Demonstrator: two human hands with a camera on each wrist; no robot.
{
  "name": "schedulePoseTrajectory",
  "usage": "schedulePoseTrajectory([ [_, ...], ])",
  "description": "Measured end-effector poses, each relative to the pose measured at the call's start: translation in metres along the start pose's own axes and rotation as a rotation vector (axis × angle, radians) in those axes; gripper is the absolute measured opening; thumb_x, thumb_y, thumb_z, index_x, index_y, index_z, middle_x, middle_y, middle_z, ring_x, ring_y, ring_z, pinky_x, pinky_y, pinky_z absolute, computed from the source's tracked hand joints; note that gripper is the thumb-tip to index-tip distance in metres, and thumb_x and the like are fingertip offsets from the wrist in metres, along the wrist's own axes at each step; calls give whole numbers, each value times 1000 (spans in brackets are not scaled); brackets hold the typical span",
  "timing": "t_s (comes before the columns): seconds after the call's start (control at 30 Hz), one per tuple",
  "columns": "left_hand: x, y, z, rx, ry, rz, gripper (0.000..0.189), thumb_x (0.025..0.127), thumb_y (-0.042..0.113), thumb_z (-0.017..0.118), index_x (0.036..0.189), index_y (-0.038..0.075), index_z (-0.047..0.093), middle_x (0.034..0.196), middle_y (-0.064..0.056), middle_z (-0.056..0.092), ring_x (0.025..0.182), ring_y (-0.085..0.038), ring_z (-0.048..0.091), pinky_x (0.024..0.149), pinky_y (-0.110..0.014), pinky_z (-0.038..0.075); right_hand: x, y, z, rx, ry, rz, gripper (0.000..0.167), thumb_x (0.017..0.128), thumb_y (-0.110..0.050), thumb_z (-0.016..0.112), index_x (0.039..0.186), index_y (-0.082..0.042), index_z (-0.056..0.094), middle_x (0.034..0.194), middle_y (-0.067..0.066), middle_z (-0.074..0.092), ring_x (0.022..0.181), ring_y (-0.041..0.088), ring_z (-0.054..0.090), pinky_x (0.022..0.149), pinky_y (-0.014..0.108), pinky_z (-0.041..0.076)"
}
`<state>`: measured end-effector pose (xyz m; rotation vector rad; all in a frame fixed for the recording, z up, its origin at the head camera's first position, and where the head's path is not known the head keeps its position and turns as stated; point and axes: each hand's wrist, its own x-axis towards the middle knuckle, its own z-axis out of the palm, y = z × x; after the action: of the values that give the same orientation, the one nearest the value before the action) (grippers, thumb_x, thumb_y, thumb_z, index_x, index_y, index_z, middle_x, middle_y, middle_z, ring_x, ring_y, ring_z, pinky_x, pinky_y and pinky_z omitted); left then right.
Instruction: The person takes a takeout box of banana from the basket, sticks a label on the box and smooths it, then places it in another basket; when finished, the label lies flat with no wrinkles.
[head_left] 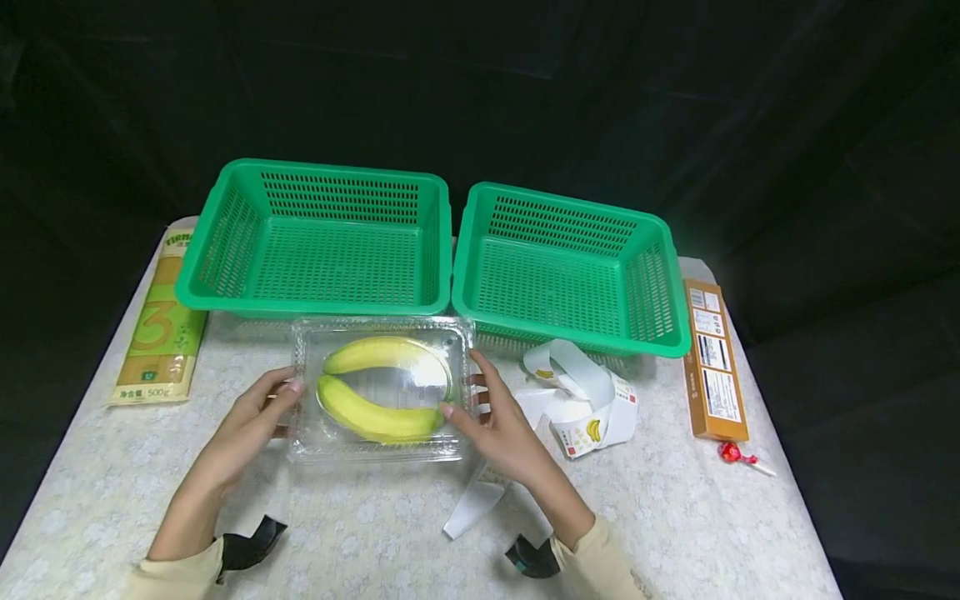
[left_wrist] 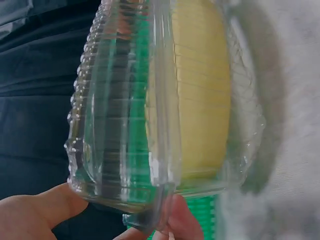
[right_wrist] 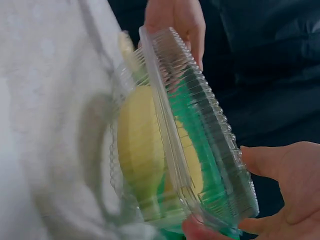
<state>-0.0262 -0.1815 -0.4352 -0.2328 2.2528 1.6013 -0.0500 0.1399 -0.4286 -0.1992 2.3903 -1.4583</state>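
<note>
A clear plastic clamshell box [head_left: 352, 455] with two yellow bananas [head_left: 382, 415] inside is held between both hands, in front of the green baskets. My left hand [head_left: 251, 421] grips its left end, thumb on the upper side and fingers around the edge. At the right end my right hand [head_left: 504, 429] grips it likewise, the thumb over the lid near a banana's tip. In the left wrist view the ribbed wall of the box [left_wrist: 117, 100] appears close up, above its shadow. The right wrist view shows the box [right_wrist: 210, 120] tilted, with a hand at each end.
Two green baskets [head_left: 337, 307] [head_left: 570, 332] stand side by side at the back. White paper strips with banana prints [head_left: 618, 417] lie beside my right hand. A noodle pack [head_left: 157, 333] is at the left, an orange-brown carton [head_left: 716, 358] and a red lollipop [head_left: 729, 452] at the right edge.
</note>
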Motion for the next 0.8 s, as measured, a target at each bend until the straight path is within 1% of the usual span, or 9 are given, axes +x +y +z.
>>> schedulePoseTrajectory([
  [0.03, 1, -2, 2, 0, -11, -11, 65, 109, 41, 38, 156, -2, 25, 142, -27, 45, 124, -31, 51, 80, -25, 53, 0, 3, 1, -12, -5, 17, 82, 97, -33, 67, 162, -26, 17, 143, 16, 48, 115, 28, 55, 88, 36, 49],
  [0.17, 5, -9, 7, 2, -37, -26, 63, 109, 41, 38, 152, -5, 29, 138, -27, 46, 120, -29, 51, 83, -29, 52, 0, 13, 5, -36, -22, 57, 83, 97, -34, 66, 162, -19, 17, 142, 20, 49, 115, 31, 55, 88, 38, 50],
  [0.27, 7, -12, 10, -7, -43, -40, 65, 109, 43, 37, 153, -4, 29, 140, -26, 45, 125, -31, 49, 88, -32, 50, 1, 17, 5, -36, -23, 67, 82, 97, -35, 65, 162, -19, 18, 141, 20, 49, 114, 31, 56, 87, 38, 51],
  [0.37, 10, -13, 14, -25, -32, -55, 67, 108, 46, 36, 155, -2, 28, 142, -26, 42, 130, -35, 45, 89, -32, 48, 1, 19, 5, -32, -15, 72, 80, 98, -35, 65, 162, -22, 18, 140, 19, 49, 114, 31, 56, 87, 39, 51],
  [0.47, 13, -14, 17, -37, -22, -69, 68, 107, 48, 36, 156, 1, 27, 144, -24, 40, 131, -34, 43, 87, -29, 45, 1, 21, 5, -25, 0, 80, 79, 98, -35, 64, 162, -23, 19, 140, 19, 48, 115, 31, 55, 88, 39, 50],
  [0.53, 14, -15, 17, -48, -18, -77, 69, 107, 49, 36, 156, 2, 27, 146, -24, 40, 131, -34, 42, 88, -29, 43, 1, 22, 6, -19, 12, 82, 78, 99, -34, 64, 162, -22, 19, 141, 19, 47, 115, 31, 54, 90, 39, 49],
  [0.7, 16, -15, 19, -65, -4, -103, 70, 106, 51, 36, 158, 6, 25, 152, -22, 37, 137, -34, 38, 94, -35, 40, 2, 23, 10, 0, 31, 82, 77, 99, -32, 63, 162, -21, 20, 141, 19, 47, 115, 30, 53, 92, 38, 47],
  [0.8, 18, -14, 19, -64, 1, -93, 70, 106, 52, 35, 158, 5, 25, 151, -22, 37, 136, -34, 38, 94, -36, 40, 1, 23, 11, -2, 38, 81, 75, 100, -34, 62, 161, -22, 21, 143, 20, 46, 118, 31, 52, 93, 42, 47],
])
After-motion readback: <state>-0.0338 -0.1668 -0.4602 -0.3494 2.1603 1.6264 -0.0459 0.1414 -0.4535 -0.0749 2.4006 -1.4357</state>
